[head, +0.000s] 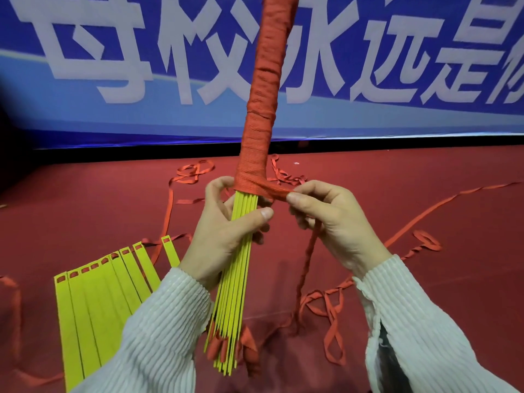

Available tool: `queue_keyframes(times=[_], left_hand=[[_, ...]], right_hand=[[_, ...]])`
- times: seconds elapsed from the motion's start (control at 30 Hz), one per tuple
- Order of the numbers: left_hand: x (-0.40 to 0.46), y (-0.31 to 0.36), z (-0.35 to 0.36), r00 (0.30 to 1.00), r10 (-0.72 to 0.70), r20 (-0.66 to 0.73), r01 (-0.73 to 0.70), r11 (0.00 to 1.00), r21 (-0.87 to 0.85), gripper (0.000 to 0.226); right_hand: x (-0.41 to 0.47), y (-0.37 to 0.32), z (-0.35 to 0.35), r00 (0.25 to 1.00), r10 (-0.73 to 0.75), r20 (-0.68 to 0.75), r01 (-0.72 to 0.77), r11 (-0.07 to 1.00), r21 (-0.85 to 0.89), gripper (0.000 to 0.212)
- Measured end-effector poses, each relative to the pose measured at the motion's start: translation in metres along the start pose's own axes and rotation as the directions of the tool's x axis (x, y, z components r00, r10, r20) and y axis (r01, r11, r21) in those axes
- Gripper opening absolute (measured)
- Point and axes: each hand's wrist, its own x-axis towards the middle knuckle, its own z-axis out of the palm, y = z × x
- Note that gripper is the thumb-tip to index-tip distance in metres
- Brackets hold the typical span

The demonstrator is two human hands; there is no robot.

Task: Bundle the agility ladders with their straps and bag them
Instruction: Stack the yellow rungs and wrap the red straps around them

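- head view: the left hand [226, 236] grips a bundle [241, 265] of yellow rungs held upright, fingers curled behind it and the thumb pressed across its front.
- the upper part of the bundle is wound tightly in red strap [262, 109], a wrapped column that runs up out of the top of the frame.
- the right hand [334, 222] pinches the free strap end [276, 191] between thumb and fingers, just beside the lowest turn of the wrap; the strap is taut from the bundle to the fingers.
- below the right hand a twisted length of strap hangs down to the red floor [425, 194], where more slack strap [326, 307] lies in loops.
- the bare lower ends of the rungs fan out slightly near the bottom of the frame, with short red strap loops showing among them.
- a second ladder [96, 302] lies flat on the floor to the left, its yellow rungs side by side with red strap showing through the slots at their ends.
- both forearms wear ribbed white sleeves [158, 336].
- a blue banner [113, 52] with large white characters stands behind.
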Motion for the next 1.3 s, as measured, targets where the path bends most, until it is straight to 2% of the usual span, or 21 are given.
queue_keyframes(times=[0.1,0.2,0.27,0.33,0.43,0.57,0.63,0.7,0.77,0.87,0.93,1.0,1.13,1.23,1.3], left_hand=[[-0.004,0.003,0.006,0.997,-0.034,0.063,0.044,0.987,-0.158,0.058],[-0.006,-0.001,0.010,0.992,-0.060,0.110,0.092,0.947,-0.309,0.058],[-0.004,-0.003,0.010,0.993,-0.077,0.087,0.097,0.960,-0.262,0.057],[-0.003,-0.003,0.009,0.993,-0.112,0.040,0.118,0.976,-0.185,0.042],[-0.002,-0.003,0.009,0.989,-0.142,0.027,0.145,0.977,-0.157,0.025],[0.000,-0.008,0.003,0.994,-0.111,0.007,0.111,0.987,-0.117,0.025],[0.002,-0.007,-0.001,0.998,-0.065,-0.011,0.064,0.997,-0.045,0.022],[0.003,-0.007,-0.001,0.999,-0.021,-0.029,0.021,1.000,0.012,0.024],[0.004,-0.008,0.002,0.998,0.016,-0.057,-0.013,0.998,0.053,0.030],[0.004,-0.008,0.002,0.995,0.046,-0.090,-0.037,0.995,0.095,0.035],[0.003,-0.006,0.002,0.996,0.038,-0.084,-0.029,0.995,0.096,0.034],[0.002,-0.006,0.001,0.998,0.027,-0.064,-0.020,0.995,0.099,0.032],[0.003,-0.004,0.002,0.998,0.025,-0.051,-0.025,1.000,0.004,0.047],[-0.001,-0.001,0.009,1.000,-0.028,0.004,0.028,0.976,-0.214,0.049],[-0.003,-0.003,0.013,0.994,-0.070,0.083,0.091,0.951,-0.295,0.046]], right_hand=[[-0.001,-0.001,0.002,0.999,0.032,-0.014,-0.031,0.999,0.039,0.011],[-0.001,-0.001,0.001,1.000,0.006,-0.014,-0.005,0.999,0.049,0.011],[0.000,-0.002,-0.002,1.000,-0.001,0.023,-0.001,0.994,0.106,0.010],[-0.001,-0.003,-0.007,0.996,0.012,0.091,-0.027,0.986,0.167,0.019],[-0.002,-0.004,-0.015,0.994,0.031,0.107,-0.045,0.990,0.131,0.025],[-0.002,-0.004,-0.020,0.977,0.174,0.124,-0.194,0.966,0.169,0.029],[-0.004,-0.007,-0.019,0.958,0.245,0.149,-0.265,0.954,0.139,0.024],[-0.005,-0.009,-0.015,0.949,0.266,0.169,-0.284,0.955,0.090,0.032],[-0.002,-0.008,-0.012,0.956,0.255,0.147,-0.267,0.961,0.076,0.035],[0.001,-0.009,-0.011,0.971,0.196,0.140,-0.208,0.975,0.075,0.011],[-0.001,-0.008,-0.012,0.988,0.098,0.119,-0.092,0.994,-0.056,0.007],[-0.001,-0.006,-0.011,0.997,-0.009,0.077,0.024,0.980,-0.198,0.011],[0.001,-0.003,-0.010,1.000,-0.018,0.020,0.020,0.988,-0.155,0.012],[0.002,-0.001,-0.007,0.999,0.011,-0.039,-0.014,0.995,-0.094,0.025],[0.004,0.002,-0.005,1.000,0.004,-0.012,-0.004,1.000,-0.022,0.038]])
